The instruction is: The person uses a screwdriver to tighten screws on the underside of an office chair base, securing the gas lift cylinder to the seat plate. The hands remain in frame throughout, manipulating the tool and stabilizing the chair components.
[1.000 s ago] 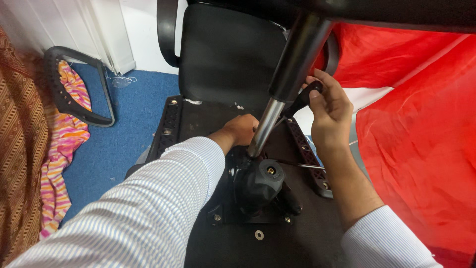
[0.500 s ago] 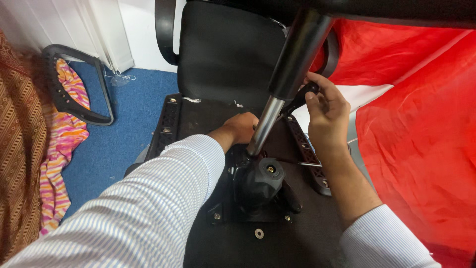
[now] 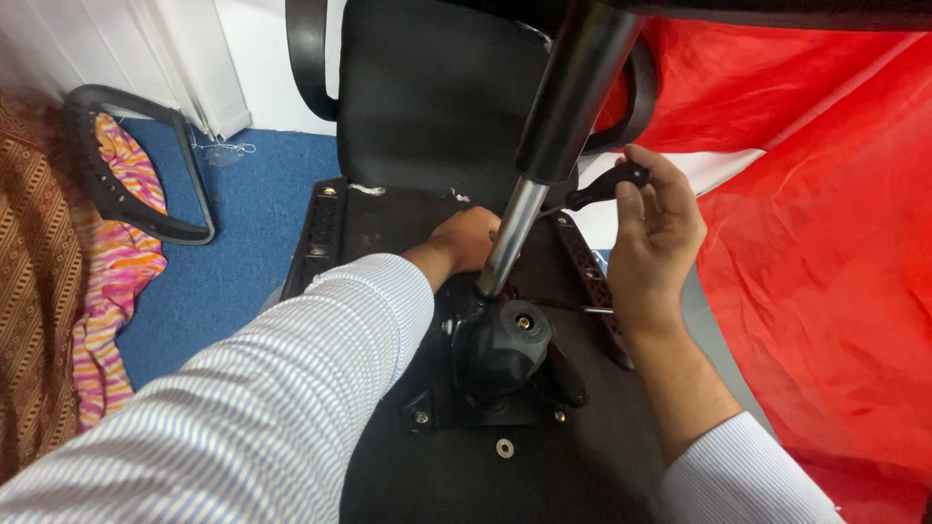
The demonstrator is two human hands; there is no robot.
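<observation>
Now, starting at the far left: a patterned cloth [image 3: 44, 320] in brown and pink stripes lies on the blue carpet [image 3: 248, 252], and a loose black armrest [image 3: 136, 165] rests against it. Moving in, an office chair lies overturned, its black seat underside [image 3: 388, 233] facing up and the backrest [image 3: 437, 97] standing beyond.

Centre of the action: the left hand [image 3: 466, 243], on a striped sleeve [image 3: 291, 388], reaches in beside the metal post [image 3: 510, 238]. Its fingers are tucked behind the post, so I cannot tell whether they are curled round something or lying loose. The post rises from the black mechanism [image 3: 500, 354] bolted to the seat, shiny steel below and a thick black sleeve above.

That assembly looks heavy and rigid, all steel and hard plastic. I'd judge the polished section slick and possibly greasy; the black sleeve or the mechanism body would give a surer hold.

Further right, the right hand [image 3: 655, 228] is up at the black lever knob [image 3: 607, 182], fingers partly curled with the tips touching it, thumb apart. That's a loose contact, not a full clamp. The lever's thin rod looks stiff; the knob is the natural place to take it.

At the far right, red cloth [image 3: 825, 243] covers the floor.
</observation>
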